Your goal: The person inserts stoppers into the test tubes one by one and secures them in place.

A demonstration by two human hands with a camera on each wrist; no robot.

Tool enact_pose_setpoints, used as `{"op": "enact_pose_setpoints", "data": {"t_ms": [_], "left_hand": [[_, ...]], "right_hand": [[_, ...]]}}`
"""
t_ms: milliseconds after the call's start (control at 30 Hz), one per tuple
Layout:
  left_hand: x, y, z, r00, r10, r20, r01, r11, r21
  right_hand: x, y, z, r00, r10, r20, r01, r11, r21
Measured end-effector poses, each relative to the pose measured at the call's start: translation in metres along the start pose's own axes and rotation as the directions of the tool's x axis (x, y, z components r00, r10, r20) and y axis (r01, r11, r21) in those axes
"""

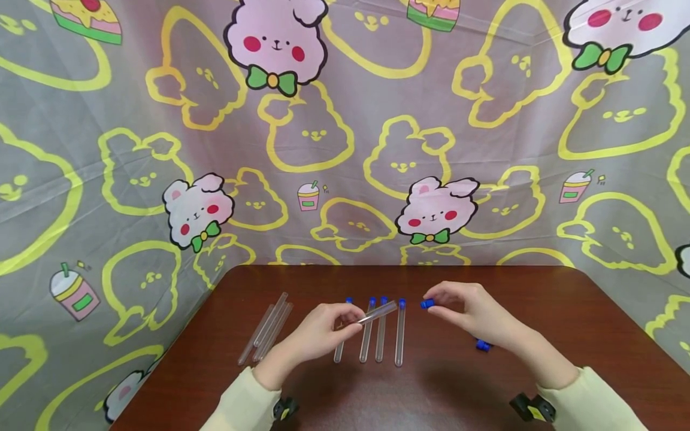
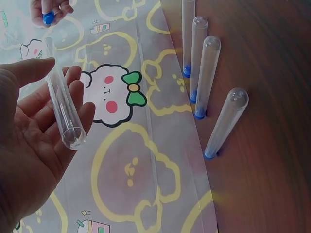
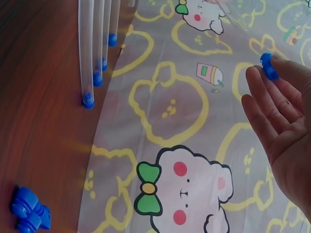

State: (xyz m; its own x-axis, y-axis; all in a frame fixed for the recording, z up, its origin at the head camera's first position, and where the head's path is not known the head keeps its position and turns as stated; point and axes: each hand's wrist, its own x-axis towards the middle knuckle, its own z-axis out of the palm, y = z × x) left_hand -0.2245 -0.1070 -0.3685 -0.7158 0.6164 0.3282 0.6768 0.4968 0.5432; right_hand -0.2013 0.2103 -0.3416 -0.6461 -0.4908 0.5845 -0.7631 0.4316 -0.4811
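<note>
My left hand [image 1: 330, 329] holds a clear test tube [image 2: 65, 104] between thumb and fingers, tilted with its open end up toward the right. Fingers and thumb of my right hand [image 1: 468, 308] pinch a small blue cap [image 3: 268, 67]. In the head view a gap separates the cap from the tube's mouth. Beneath and beyond the left hand, several capped test tubes [image 1: 401, 335] lie side by side on the table, their blue ends pointing away from me.
At the left of the brown table [image 1: 409, 401] lies a loose group of uncapped clear tubes [image 1: 269, 329]. Several loose blue caps [image 3: 29, 208] sit by my right forearm, partly hidden by it in the head view. A patterned cloth [image 1: 345, 143] hangs behind the table.
</note>
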Motion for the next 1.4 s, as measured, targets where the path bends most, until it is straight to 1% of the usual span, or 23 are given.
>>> {"op": "enact_pose_setpoints", "data": {"t_ms": [333, 600, 800, 900, 1033, 1133, 1200, 1400], "left_hand": [[0.002, 0.004, 0.004, 1.0, 0.017, 0.019, -0.017, 1.0, -0.011], [0.005, 0.007, 0.007, 0.999, 0.027, 0.034, -0.026, 0.999, -0.025], [0.005, 0.012, 0.006, 0.999, 0.004, 0.051, -0.002, 0.999, -0.038], [0.005, 0.012, 0.006, 0.999, 0.005, 0.048, -0.003, 0.999, -0.038], [0.005, 0.011, 0.008, 0.999, 0.029, 0.035, -0.027, 0.998, -0.052], [0.006, 0.01, 0.01, 0.998, 0.06, 0.03, -0.058, 0.995, -0.076], [0.006, 0.009, 0.011, 0.996, 0.084, 0.027, -0.081, 0.993, -0.081], [0.007, 0.007, 0.012, 0.986, 0.168, 0.004, -0.168, 0.985, -0.037]], "right_hand": [[0.006, 0.002, 0.009, 0.999, -0.038, 0.031, 0.038, 0.999, 0.0], [0.01, 0.0, 0.015, 0.997, -0.019, 0.076, 0.016, 0.999, 0.037], [0.012, -0.001, 0.018, 0.995, -0.017, 0.095, 0.011, 0.998, 0.06], [0.012, -0.001, 0.018, 0.995, -0.015, 0.098, 0.009, 0.998, 0.067], [0.012, 0.0, 0.018, 0.995, -0.003, 0.1, -0.008, 0.994, 0.112], [0.012, 0.0, 0.018, 0.994, 0.01, 0.111, -0.028, 0.986, 0.166], [0.012, 0.001, 0.017, 0.992, 0.015, 0.126, -0.038, 0.982, 0.184], [0.011, 0.003, 0.017, 0.984, 0.019, 0.176, -0.049, 0.984, 0.171]]}}
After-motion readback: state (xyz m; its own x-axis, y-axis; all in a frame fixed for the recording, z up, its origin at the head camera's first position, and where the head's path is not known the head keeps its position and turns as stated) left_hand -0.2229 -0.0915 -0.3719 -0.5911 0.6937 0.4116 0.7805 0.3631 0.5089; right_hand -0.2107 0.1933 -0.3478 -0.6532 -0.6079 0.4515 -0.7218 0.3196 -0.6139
